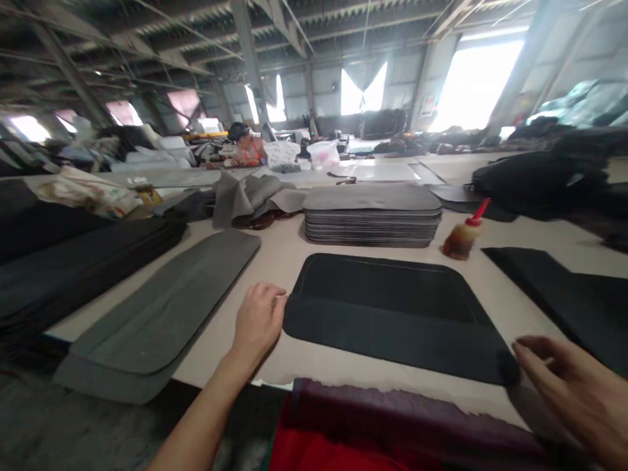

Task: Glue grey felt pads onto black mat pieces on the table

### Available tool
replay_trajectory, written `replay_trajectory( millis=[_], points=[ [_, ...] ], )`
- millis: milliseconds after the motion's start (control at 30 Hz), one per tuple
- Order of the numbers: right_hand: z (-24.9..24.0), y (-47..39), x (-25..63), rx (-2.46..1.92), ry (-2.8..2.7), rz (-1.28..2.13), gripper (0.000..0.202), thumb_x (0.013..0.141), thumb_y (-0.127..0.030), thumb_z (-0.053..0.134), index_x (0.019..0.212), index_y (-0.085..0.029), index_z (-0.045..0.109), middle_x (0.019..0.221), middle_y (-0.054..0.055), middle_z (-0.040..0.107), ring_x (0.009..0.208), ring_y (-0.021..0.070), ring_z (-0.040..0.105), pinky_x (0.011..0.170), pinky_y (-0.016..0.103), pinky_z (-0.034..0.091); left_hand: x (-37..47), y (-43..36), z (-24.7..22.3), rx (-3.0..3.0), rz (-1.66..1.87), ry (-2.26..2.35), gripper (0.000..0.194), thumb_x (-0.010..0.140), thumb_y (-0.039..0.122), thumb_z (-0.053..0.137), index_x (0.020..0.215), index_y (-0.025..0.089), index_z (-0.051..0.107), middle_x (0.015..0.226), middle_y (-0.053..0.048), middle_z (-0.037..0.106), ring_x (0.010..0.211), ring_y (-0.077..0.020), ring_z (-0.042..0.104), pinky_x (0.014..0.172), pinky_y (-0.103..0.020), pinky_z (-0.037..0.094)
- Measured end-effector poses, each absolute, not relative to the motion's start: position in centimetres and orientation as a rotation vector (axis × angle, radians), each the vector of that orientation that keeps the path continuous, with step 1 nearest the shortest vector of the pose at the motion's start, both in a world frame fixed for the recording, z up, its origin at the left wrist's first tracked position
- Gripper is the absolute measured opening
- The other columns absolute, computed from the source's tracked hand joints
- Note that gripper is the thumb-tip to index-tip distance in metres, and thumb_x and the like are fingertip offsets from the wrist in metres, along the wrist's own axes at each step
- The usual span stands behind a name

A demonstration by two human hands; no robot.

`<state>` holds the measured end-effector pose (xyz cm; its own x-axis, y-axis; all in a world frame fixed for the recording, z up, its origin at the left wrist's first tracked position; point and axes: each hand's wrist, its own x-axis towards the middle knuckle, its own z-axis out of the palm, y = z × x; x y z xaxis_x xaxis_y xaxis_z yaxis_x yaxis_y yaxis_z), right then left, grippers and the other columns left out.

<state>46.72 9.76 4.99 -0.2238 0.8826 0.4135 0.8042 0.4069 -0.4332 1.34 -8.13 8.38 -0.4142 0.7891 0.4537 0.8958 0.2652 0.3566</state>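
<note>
A flat black panel (383, 314) with rounded corners lies on the pale table in front of me. Its far part looks darker, with a faint line running inside the edge. My left hand (260, 317) rests at the panel's left edge, fingers curled and thumb against the rim. Beside the near right corner is my right hand (564, 376), slightly blurred, its fingers loosely bent and apart with nothing visible in them. Just behind the panel stands a neat stack of grey panels (373, 219). A glue bottle (462, 237) with a red nozzle stands to its right.
Long grey pieces (167, 307) lie at left, overhanging the table edge, beside a pile of black sheets (88, 261). Crumpled grey scraps (260, 196) lie further back. Black pieces (564, 288) occupy the right. Dark red material (392, 412) hangs along the near edge.
</note>
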Motion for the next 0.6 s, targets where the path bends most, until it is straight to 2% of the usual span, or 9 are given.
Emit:
replay_trajectory(
  millis=[33, 100, 167, 233, 300, 400, 600],
  points=[
    [6.1, 8.6, 45.0, -1.44, -2.087, 0.204, 0.032, 0.088, -0.06, 0.059, 0.09, -0.032, 0.074, 0.076, 0.01, 0.073, 0.053, 0.0211, 0.067, 0.044, 0.031, 0.049, 2.2, -7.9, 8.8, -1.632, -0.867, -2.308, 0.02, 0.094, 0.029, 0.053, 0.097, 0.019, 0.07, 0.105, -0.01, 0.067, 0.106, -0.028, 0.058, 0.099, -0.045, 0.045],
    [7.4, 6.3, 40.9, -1.189, -2.187, 0.138, 0.049, 0.097, -0.06, 0.041, 0.106, -0.023, 0.072, 0.107, 0.014, 0.073, 0.083, 0.0275, 0.073, 0.069, 0.041, 0.06, 4.7, -7.2, 9.6, -1.891, -0.861, -2.208, 0.027, 0.094, 0.038, 0.057, 0.11, 0.021, 0.07, 0.12, -0.01, 0.066, 0.116, -0.0275, 0.057, 0.106, -0.044, 0.044],
    [7.6, 4.6, 36.8, -0.91, -2.418, 0.129, 0.049, 0.104, -0.047, 0.035, 0.129, -0.019, 0.065, 0.134, 0.013, 0.063, 0.121, 0.0281, 0.061, 0.101, 0.044, 0.053, 7.4, -6.3, 10.0, -2.243, -0.757, -2.114, 0.047, 0.09, 0.049, 0.062, 0.13, 0.024, 0.063, 0.141, -0.01, 0.058, 0.134, -0.029, 0.048, 0.115, -0.046, 0.038],
    [7.2, 3.5, 33.7, -0.747, -2.621, 0.123, 0.048, 0.104, -0.038, 0.038, 0.143, -0.015, 0.055, 0.15, 0.011, 0.049, 0.142, 0.0279, 0.04, 0.116, 0.046, 0.04, 9.7, -5.6, 9.8, -2.497, -0.554, -2.094, 0.07, 0.086, 0.061, 0.063, 0.145, 0.027, 0.049, 0.157, -0.009, 0.043, 0.147, -0.032, 0.033, 0.121, -0.051, 0.03],
    [6.8, 3.0, 32.2, -0.711, -2.77, 0.152, 0.054, 0.103, -0.041, 0.043, 0.15, -0.013, 0.047, 0.157, 0.01, 0.039, 0.147, 0.0296, 0.031, 0.119, 0.052, 0.033, 10.9, -5.3, 9.3, -2.597, -0.356, -2.119, 0.084, 0.083, 0.069, 0.061, 0.152, 0.028, 0.039, 0.162, -0.008, 0.033, 0.152, -0.0345, 0.024, 0.123, -0.057, 0.023],
    [6.6, 2.7, 32.6, -0.786, -2.855, 0.189, 0.067, 0.102, -0.053, 0.045, 0.153, -0.01, 0.04, 0.159, 0.014, 0.031, 0.148, 0.0323, 0.028, 0.119, 0.057, 0.029, 10.6, -5.6, 8.3, -2.601, -0.211, -2.111, 0.09, 0.08, 0.076, 0.057, 0.154, 0.031, 0.033, 0.164, -0.006, 0.026, 0.153, -0.0339, 0.019, 0.124, -0.061, 0.018],
    [5.4, 3.7, 38.4, -1.104, -2.745, 0.091, 0.081, 0.1, -0.066, 0.039, 0.155, -0.007, 0.036, 0.161, 0.019, 0.022, 0.149, 0.0339, 0.023, 0.12, 0.055, 0.028, 5.3, -8.3, 6.4, -2.444, -0.224, -2.072, 0.081, 0.086, 0.062, 0.061, 0.154, 0.037, 0.026, 0.162, -0.002, 0.028, 0.149, -0.0306, 0.031, 0.121, -0.055, 0.029]
  ],
)
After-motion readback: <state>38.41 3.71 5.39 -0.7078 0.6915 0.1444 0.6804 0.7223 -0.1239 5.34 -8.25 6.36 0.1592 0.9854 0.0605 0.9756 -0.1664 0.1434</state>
